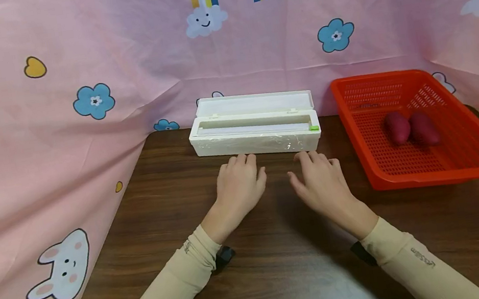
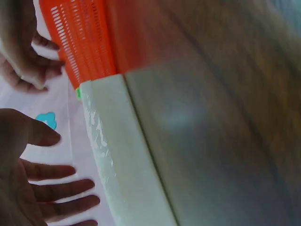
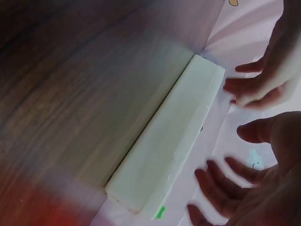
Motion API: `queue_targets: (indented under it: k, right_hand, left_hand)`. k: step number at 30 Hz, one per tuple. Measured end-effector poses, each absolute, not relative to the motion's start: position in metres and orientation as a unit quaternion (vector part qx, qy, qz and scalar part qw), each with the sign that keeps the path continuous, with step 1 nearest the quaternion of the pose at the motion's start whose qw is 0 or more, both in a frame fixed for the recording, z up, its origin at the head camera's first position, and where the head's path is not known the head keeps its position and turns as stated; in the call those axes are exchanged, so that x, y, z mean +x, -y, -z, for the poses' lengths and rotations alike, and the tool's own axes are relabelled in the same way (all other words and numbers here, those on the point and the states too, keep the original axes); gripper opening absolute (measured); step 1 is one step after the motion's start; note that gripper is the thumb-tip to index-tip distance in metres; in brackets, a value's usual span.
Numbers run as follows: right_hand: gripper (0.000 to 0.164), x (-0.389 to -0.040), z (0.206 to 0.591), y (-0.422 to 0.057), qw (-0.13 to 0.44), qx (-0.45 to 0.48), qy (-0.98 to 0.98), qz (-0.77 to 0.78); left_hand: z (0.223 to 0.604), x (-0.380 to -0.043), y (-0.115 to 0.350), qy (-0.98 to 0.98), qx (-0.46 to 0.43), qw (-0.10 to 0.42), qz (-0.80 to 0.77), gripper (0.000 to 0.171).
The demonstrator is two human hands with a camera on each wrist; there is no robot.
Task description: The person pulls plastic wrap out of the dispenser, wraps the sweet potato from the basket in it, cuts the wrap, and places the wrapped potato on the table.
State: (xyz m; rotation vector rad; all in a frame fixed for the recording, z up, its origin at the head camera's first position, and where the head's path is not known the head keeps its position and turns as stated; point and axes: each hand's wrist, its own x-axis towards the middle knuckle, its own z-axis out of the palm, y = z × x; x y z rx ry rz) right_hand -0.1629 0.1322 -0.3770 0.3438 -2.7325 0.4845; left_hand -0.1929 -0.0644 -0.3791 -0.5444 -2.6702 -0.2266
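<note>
At the back of the table stands a long white cling film dispenser box, its lid tipped back. A roll lies inside, a green slider sits at the right end, and wrinkled clear film clings to the front. My left hand hovers in front of the box with fingers relaxed. To its right, my right hand is held over the table, fingers loosely bent. Both wrist views show the hands apart from the box, holding nothing, the left fingers spread.
An orange-red plastic basket stands on the right, with two purplish-red, sweet-potato-like roots inside. A pink patterned cloth hangs behind and along the sides of the dark wooden table.
</note>
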Motion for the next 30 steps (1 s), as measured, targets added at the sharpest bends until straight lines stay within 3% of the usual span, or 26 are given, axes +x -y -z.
queue_targets:
  k: [2, 4, 16, 19, 25, 30]
  right_hand:
    - [0.020, -0.163, 0.376, -0.134, 0.204, 0.148, 0.952, -0.176]
    - [0.013, -0.162, 0.377, -0.136, 0.220, 0.167, 0.943, -0.185]
    - [0.007, -0.182, 0.388, -0.152, 0.246, 0.149, 0.932, -0.219]
    - [0.013, -0.191, 0.390, -0.154, 0.267, 0.152, 0.927, -0.214]
    - [0.034, -0.210, 0.398, -0.156, 0.313, 0.163, 0.913, -0.205]
    - [0.041, -0.223, 0.401, -0.154, 0.309, 0.154, 0.916, -0.205]
  left_hand:
    - [0.377, -0.194, 0.073, 0.943, -0.213, 0.242, 0.081, 0.022]
    - [0.375, -0.196, 0.083, 0.937, -0.221, 0.254, 0.092, 0.020]
    - [0.371, -0.223, 0.144, 0.945, -0.182, 0.245, 0.120, 0.010]
    - [0.371, -0.234, 0.148, 0.948, -0.177, 0.237, 0.116, 0.007]
    - [0.378, -0.255, 0.154, 0.946, -0.187, 0.234, 0.120, 0.025]
    - [0.384, -0.272, 0.163, 0.944, -0.194, 0.237, 0.123, 0.030]
